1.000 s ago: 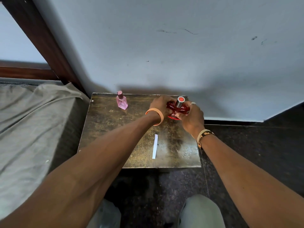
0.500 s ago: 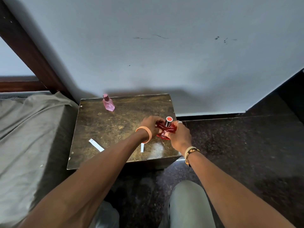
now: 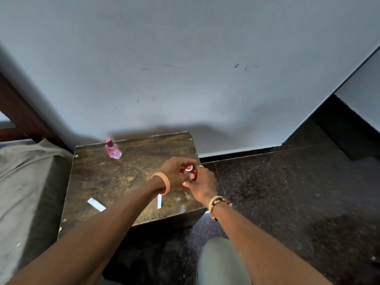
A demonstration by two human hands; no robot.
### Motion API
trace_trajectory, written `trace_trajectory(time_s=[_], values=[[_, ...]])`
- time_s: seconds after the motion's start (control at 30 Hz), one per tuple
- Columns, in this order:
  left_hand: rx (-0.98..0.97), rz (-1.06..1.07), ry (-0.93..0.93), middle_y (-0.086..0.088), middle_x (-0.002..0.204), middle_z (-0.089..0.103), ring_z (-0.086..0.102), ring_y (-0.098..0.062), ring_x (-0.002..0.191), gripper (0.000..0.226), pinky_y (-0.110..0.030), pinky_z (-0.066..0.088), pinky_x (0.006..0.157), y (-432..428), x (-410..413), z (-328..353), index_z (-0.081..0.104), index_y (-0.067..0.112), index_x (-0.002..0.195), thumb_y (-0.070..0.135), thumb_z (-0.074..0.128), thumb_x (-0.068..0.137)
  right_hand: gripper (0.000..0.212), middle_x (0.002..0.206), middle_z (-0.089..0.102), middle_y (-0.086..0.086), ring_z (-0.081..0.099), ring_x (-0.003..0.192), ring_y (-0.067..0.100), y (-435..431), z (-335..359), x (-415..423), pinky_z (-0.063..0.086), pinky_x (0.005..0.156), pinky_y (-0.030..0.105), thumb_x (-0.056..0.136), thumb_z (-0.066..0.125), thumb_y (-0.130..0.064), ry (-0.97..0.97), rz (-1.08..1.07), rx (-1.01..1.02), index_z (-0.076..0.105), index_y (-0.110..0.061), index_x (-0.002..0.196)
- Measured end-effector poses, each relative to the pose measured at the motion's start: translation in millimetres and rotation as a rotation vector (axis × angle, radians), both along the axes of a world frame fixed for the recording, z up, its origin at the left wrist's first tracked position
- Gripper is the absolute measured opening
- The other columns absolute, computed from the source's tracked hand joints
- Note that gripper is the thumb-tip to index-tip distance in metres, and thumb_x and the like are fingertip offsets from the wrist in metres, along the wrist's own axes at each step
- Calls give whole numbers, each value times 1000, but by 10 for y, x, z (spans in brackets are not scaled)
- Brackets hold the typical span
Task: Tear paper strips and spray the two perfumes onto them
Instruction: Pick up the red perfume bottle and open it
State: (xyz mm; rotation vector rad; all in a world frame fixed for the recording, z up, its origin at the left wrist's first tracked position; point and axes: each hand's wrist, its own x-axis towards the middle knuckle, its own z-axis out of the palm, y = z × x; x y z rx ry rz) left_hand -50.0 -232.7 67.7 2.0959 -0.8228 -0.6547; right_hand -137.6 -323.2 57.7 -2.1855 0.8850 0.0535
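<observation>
Paper strip (image 3: 96, 204), second strip (image 3: 159, 201) flat on worktop (image 3: 123, 182): light, flimsy; pinch ends. Left hand (image 3: 171, 174), right hand (image 3: 203, 185), fingers (image 3: 181, 161) wrapped round red perfume bottle (image 3: 190, 172) at worktop's right edge: probably glass, slick, breakable; grip body. Pink perfume bottle (image 3: 112, 150) upright beyond.

The table (image 3: 115, 177) stands against the far wall (image 3: 185, 79), a bed (image 3: 26, 182) just beside it on the left and floor (image 3: 287, 192) to its right. One perfume bottle (image 3: 112, 149) stands at the table's far left corner. At the right edge, the left hand (image 3: 172, 173) and right hand (image 3: 203, 186) grip the other bottle (image 3: 190, 172). One paper strip (image 3: 96, 204) lies near left, and a second strip (image 3: 159, 200) lies just nearer than the hands.
</observation>
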Motion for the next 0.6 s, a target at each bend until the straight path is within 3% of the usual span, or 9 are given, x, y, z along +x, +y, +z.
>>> trace_trajectory(time_s=[0.13,0.33,0.47,0.6], values=[[15,69,-184,5,112,70,63,-9,101,35,-28,51,94,-24,-79,-21,68,22,114,9,69,82,15,99,74,4,69,94,21,28,27,-29,53,79,29,87,72,-22,8,14,-76,72,-17,102],[9,121,-365,5,103,73,68,-13,95,28,-27,52,87,11,-149,-86,70,24,109,20,72,81,11,100,73,7,69,95,29,45,72,-16,55,79,38,93,62,-16,21,71,-229,71,-18,100],[-23,223,-333,3,103,73,68,-13,92,37,-30,54,85,4,-224,-113,70,23,111,25,78,75,8,97,73,8,70,92,28,68,54,-55,58,80,40,91,67,-15,9,80,-220,71,-16,98],[-48,149,-235,2,108,72,68,-16,96,44,-33,53,90,13,-220,-100,65,24,121,11,73,79,8,97,73,8,70,92,29,65,26,-48,58,81,44,91,66,-13,-1,57,-207,71,-17,96]])
